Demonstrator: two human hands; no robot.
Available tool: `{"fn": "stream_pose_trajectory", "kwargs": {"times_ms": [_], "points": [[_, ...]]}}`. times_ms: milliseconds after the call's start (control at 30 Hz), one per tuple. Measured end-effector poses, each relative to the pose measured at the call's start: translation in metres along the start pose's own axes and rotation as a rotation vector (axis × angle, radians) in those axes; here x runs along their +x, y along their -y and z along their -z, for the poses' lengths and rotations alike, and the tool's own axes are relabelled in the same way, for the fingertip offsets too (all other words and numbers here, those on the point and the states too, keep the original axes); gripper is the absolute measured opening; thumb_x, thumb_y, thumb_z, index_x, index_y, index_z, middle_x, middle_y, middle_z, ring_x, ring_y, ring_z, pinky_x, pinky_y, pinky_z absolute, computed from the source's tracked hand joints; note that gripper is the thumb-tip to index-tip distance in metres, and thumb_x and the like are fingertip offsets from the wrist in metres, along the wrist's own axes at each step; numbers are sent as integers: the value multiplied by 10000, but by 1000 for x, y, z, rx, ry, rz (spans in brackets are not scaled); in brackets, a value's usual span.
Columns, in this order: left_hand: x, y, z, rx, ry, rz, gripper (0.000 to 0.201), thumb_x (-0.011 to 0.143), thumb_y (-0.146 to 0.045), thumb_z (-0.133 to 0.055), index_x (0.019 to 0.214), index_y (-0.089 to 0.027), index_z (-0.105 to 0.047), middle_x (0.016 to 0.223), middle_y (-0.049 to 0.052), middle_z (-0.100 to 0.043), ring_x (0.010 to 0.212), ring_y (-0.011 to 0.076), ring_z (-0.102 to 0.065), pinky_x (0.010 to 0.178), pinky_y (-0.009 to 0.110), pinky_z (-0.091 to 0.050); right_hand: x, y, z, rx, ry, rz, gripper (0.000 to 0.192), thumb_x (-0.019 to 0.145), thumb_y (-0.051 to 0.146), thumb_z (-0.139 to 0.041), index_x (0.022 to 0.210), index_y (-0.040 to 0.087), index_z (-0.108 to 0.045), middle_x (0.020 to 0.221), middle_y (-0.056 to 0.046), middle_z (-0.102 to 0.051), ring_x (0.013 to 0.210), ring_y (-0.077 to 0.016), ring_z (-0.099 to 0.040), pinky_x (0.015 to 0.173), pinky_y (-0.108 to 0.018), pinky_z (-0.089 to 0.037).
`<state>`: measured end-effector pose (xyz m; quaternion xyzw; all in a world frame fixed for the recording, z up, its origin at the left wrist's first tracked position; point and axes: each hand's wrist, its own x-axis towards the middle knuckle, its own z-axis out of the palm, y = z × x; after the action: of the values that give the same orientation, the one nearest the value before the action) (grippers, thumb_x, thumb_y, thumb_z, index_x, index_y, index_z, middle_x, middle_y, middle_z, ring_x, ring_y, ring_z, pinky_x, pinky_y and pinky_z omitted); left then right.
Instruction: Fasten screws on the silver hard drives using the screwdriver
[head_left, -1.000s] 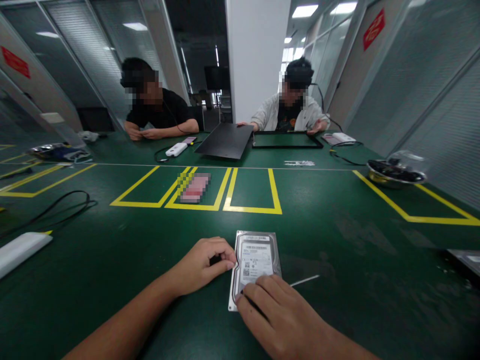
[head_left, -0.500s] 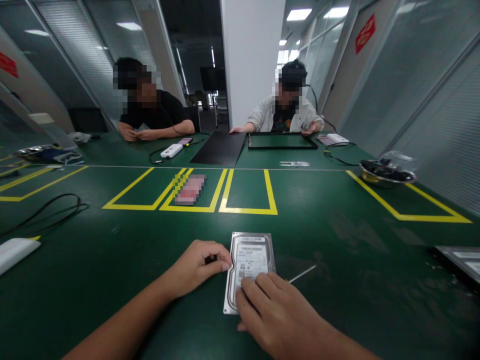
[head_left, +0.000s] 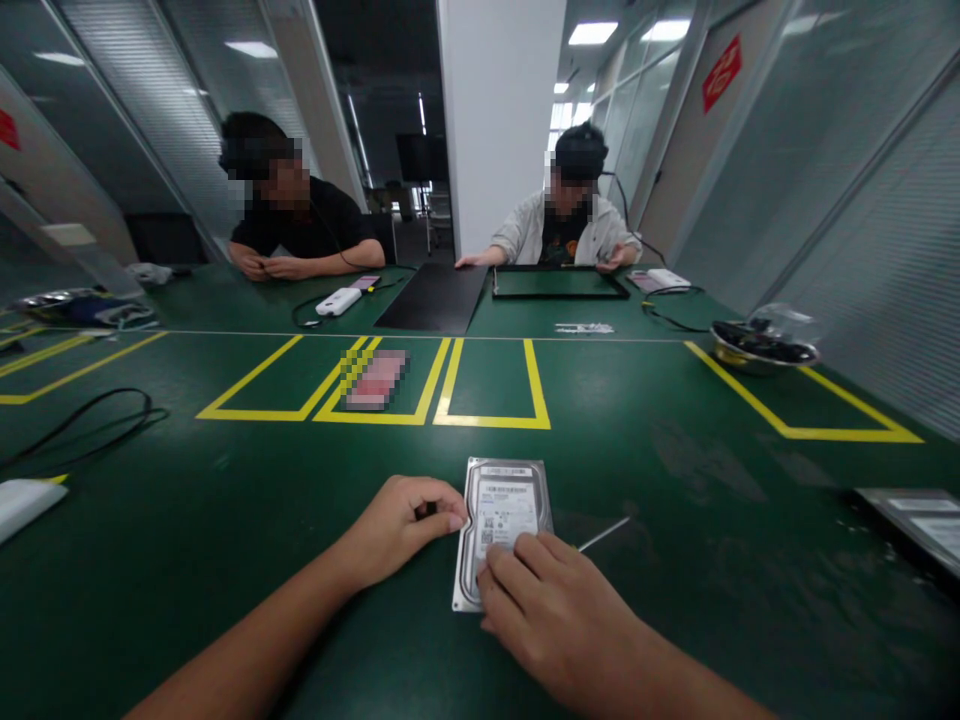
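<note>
A silver hard drive (head_left: 514, 500) with a white printed label lies face up on the green table. My left hand (head_left: 409, 525) is at its left edge, thumb and forefinger closed on the rim. Across the drive's lower right part curls my right hand (head_left: 555, 610), its fingertips against the label side. From behind its knuckles a thin metal screwdriver shaft (head_left: 604, 534) sticks out to the upper right; the handle is hidden by the hand. Part of the drive's lower right is covered too.
Another drive-like metal unit (head_left: 919, 525) lies at the right edge, small bits beside it. Beyond are yellow tape outlines (head_left: 491, 422), a blurred pink item (head_left: 377, 380), and a metal bowl (head_left: 765, 355) of dark parts. Two people sit opposite; one holds a black panel (head_left: 433, 298).
The hard drive has shifted slightly away from me, and its near end has lifted or slid forward a little. Both hands moved with it, and the screwdriver shaft moved along with my right hand.
</note>
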<state>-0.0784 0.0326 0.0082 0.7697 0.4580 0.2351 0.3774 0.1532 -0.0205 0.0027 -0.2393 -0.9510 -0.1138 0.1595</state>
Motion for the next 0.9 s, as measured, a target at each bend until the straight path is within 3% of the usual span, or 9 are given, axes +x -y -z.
{"fn": "stream_pose_trajectory", "kwargs": {"times_ms": [433,633,900], "points": [[12,-3,1,-31,-7,3,129,864,-260,-652,863,-172,-746,752,-19,-681,669,119,-548,629,216,-384,1,-12,1,-24,13,-14,190,925,259,-582,1061,132,-623,1014,-74,-663,840,-223,-559,705,-377,-451],[17,-10,4,-88,37,74,114,825,-227,-665,865,-151,-741,779,10,-701,728,150,-613,676,235,-445,1,-14,0,13,53,-26,257,901,321,-624,1084,141,-610,1009,-59,-641,852,-225,-543,712,-381,-451],[19,-31,4,82,13,163,76,798,-196,-672,816,-169,-740,761,-1,-723,709,153,-649,658,238,-463,2,-13,3,19,63,-50,261,883,332,-646,1066,151,-606,1012,-49,-635,856,-222,-536,727,-384,-454]]}}
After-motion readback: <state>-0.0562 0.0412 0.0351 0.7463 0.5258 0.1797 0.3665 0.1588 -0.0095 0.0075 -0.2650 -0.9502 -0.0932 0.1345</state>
